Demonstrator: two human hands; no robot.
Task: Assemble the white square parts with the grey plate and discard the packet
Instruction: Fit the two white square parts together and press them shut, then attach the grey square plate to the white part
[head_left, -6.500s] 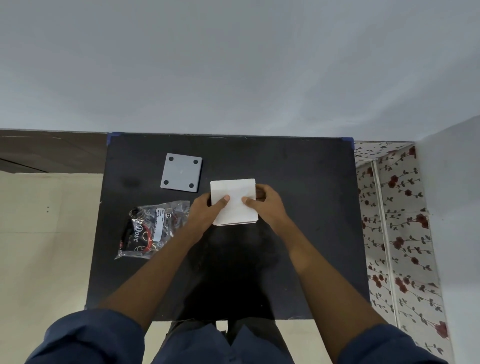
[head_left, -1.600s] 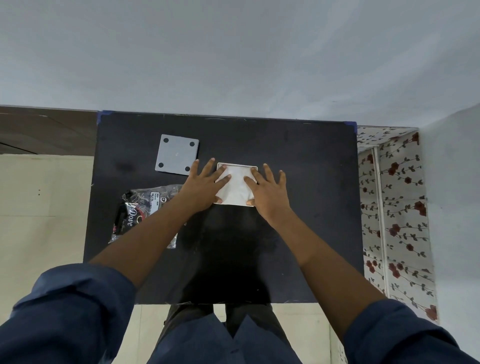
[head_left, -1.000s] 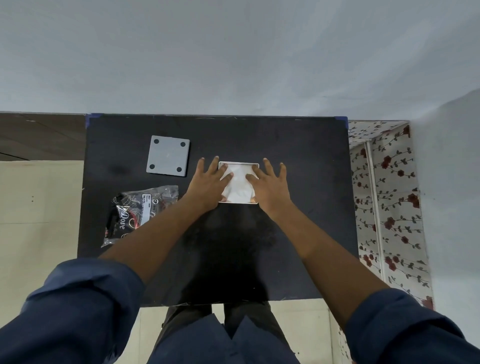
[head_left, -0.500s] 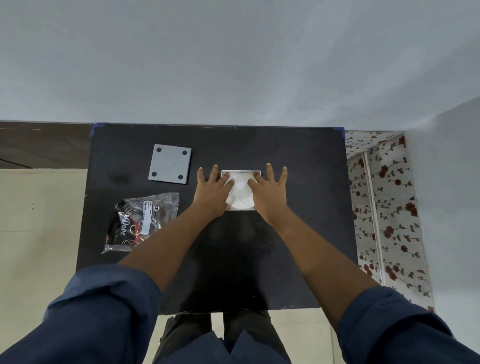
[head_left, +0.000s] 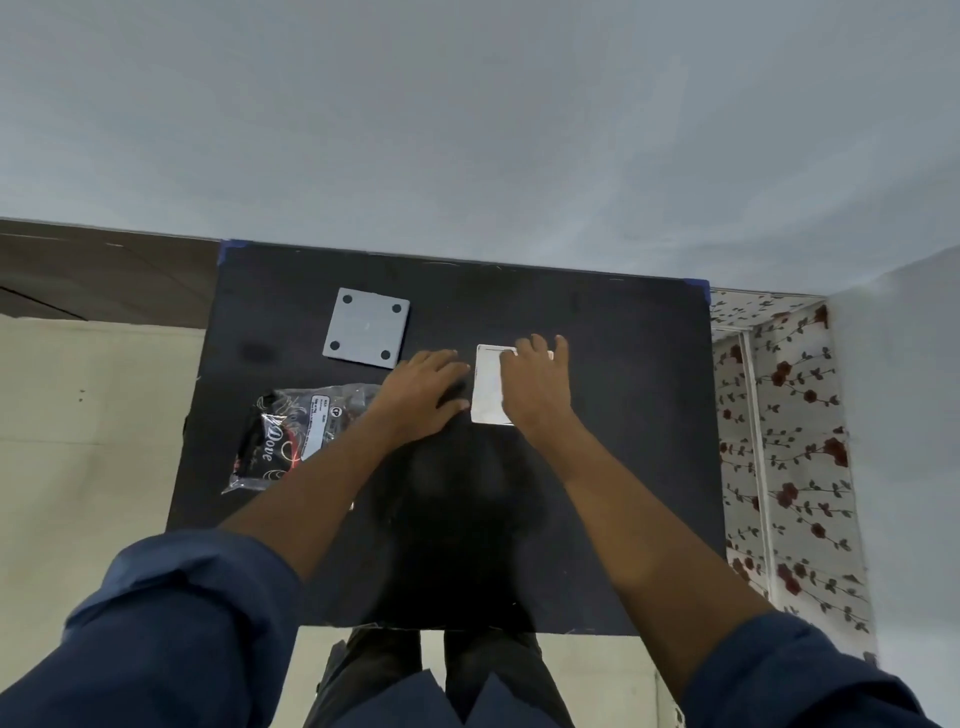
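The white square part (head_left: 487, 384) lies flat on the black table (head_left: 623, 415). My right hand (head_left: 537, 384) rests palm down on its right side, fingers spread, and covers most of it. My left hand (head_left: 423, 392) lies flat on the table just left of the part, apart from it. The grey plate (head_left: 366, 327) with a hole in each corner lies at the back left. A clear plastic packet (head_left: 296, 431) with black and red contents lies at the left, partly under my left forearm.
A pale wall stands right behind the table's far edge. A flowered panel (head_left: 779, 441) stands along the right side. Beige floor shows to the left, and my legs are at the near edge.
My left hand has slid left off the white part onto the table. My right hand stays pressed on the part. The view has shifted a little.
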